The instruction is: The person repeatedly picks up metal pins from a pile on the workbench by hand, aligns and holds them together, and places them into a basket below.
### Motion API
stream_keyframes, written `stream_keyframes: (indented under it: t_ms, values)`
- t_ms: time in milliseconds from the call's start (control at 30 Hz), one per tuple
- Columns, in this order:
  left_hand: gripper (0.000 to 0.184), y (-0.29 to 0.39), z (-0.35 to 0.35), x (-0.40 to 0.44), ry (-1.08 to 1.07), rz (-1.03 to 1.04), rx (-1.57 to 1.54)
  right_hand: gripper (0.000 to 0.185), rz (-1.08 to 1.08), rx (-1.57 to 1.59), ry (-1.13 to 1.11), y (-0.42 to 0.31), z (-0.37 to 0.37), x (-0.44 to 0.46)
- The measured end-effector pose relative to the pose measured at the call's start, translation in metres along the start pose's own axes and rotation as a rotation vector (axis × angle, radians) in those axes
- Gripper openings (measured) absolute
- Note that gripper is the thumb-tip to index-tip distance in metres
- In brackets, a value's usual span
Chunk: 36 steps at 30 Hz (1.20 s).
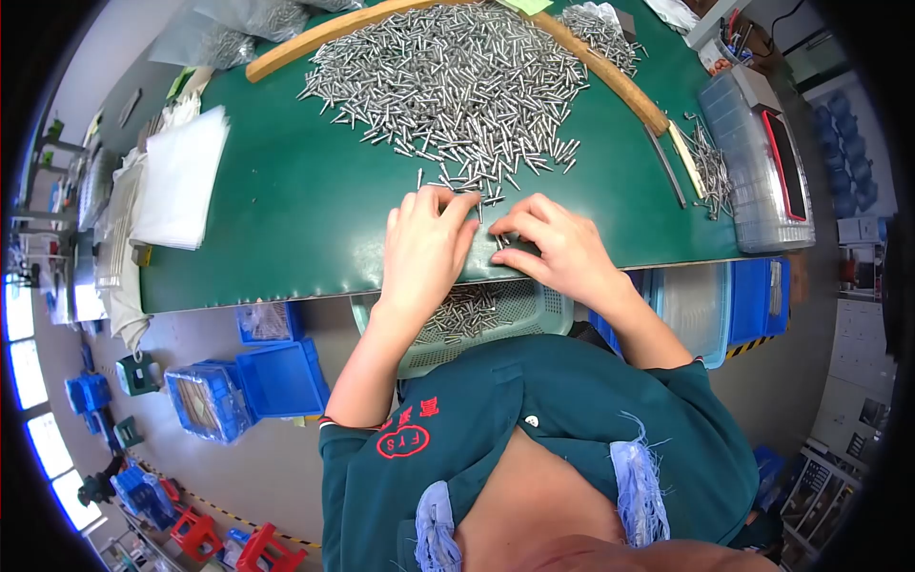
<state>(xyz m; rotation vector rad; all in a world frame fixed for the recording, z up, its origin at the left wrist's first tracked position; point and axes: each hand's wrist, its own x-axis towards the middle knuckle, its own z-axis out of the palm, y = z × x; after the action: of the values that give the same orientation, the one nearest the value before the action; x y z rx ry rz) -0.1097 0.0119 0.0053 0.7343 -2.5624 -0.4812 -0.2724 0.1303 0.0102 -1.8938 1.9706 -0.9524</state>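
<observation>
A large pile of small silvery metal pins (pixel 448 86), looking like screws or rivets, is spread on the green table (pixel 276 191). My left hand (pixel 424 248) is at the pile's near edge, fingers curled, with a pin (pixel 479 214) at its thumb and index fingertips. Facing it, my right hand (pixel 560 250) is bent over the tabletop, with a few pins between index finger and thumb. Under the table edge, below both hands, a pale green basket (pixel 419 359) contains many more pins.
Wooden strips (pixel 610 76) border the pile at the back and right. White sheets (pixel 181 181) lie at the left. On the right stand a clear plastic case (pixel 743 143) and a heap of longer metal pieces (pixel 710 167). Blue bins (pixel 205 400) are on the floor.
</observation>
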Motion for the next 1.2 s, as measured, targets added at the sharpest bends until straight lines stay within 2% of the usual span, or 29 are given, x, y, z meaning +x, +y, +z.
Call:
stream_keyframes:
  t_ms: [100, 233, 567, 833, 1067, 1167, 1200]
  values:
    - [0.025, -0.001, 0.006, 0.006, 0.026, 0.044, 0.02, 0.015, -0.114, -0.085, 0.034, 0.006, 0.01, -0.001]
    - [0.027, -0.005, 0.008, 0.003, 0.029, 0.042, 0.046, 0.015, -0.08, -0.089, 0.06, 0.009, 0.008, -0.003]
    - [0.027, 0.006, -0.009, -0.029, -0.05, -0.016, -0.025, 0.021, -0.059, -0.009, -0.046, 0.002, 0.01, -0.003]
    - [0.022, 0.007, -0.012, -0.037, -0.055, -0.024, -0.069, 0.035, -0.07, -0.044, -0.024, -0.005, 0.011, 0.002]
    - [0.012, 0.007, -0.013, -0.038, -0.059, -0.045, -0.072, 0.032, -0.137, -0.084, 0.013, -0.006, 0.018, 0.005]
    - [0.015, 0.006, -0.02, -0.046, -0.021, -0.077, -0.185, 0.028, -0.145, -0.089, -0.004, -0.005, 0.019, 0.005]
    - [0.014, 0.007, -0.023, -0.048, -0.071, -0.151, -0.301, 0.027, -0.157, -0.089, -0.003, -0.003, 0.019, 0.005]
